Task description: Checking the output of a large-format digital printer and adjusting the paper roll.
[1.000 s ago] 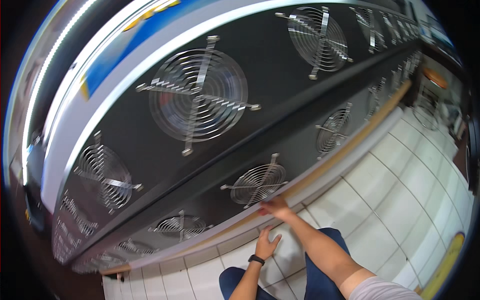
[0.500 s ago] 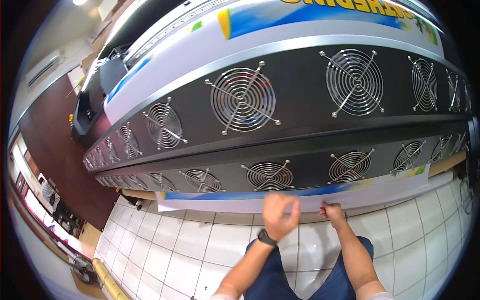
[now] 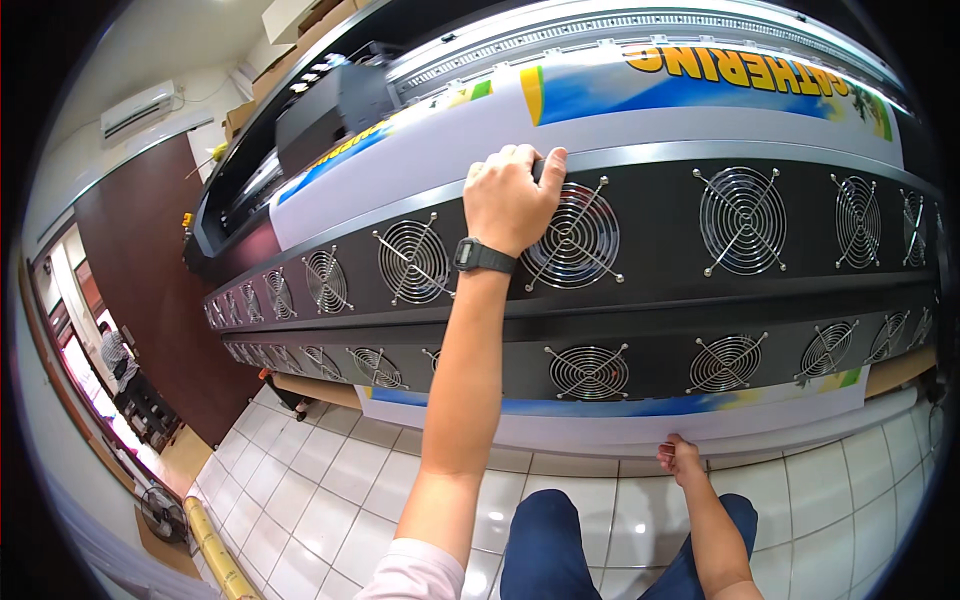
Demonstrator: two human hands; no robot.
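Note:
A wide-format printer (image 3: pixel 700 250) fills the view, its black front panel lined with round fan grilles. A printed banner (image 3: pixel 640 100) in blue, yellow and white runs over its top and hangs out below the panel. My left hand (image 3: pixel 508 200), with a black wristwatch, rests on the upper rim of the black panel, fingers curled over the edge where the banner passes. My right hand (image 3: pixel 682 460) is low down, pinching the bottom edge of the hanging banner sheet (image 3: pixel 600 432) just above the floor. My blue-trousered knees show below.
White floor tiles (image 3: pixel 330 480) lie under the printer. A yellow roll (image 3: pixel 215 550) and a floor fan (image 3: pixel 160 512) sit at lower left. A dark brown wall (image 3: pixel 150 280) and a doorway with a person (image 3: pixel 118 358) stand to the left. An air conditioner (image 3: pixel 138 110) hangs high up.
My left hand has risen from the banner's bottom edge to the upper rim of the fan panel. The view has swung left and up. My right hand stays at the bottom edge.

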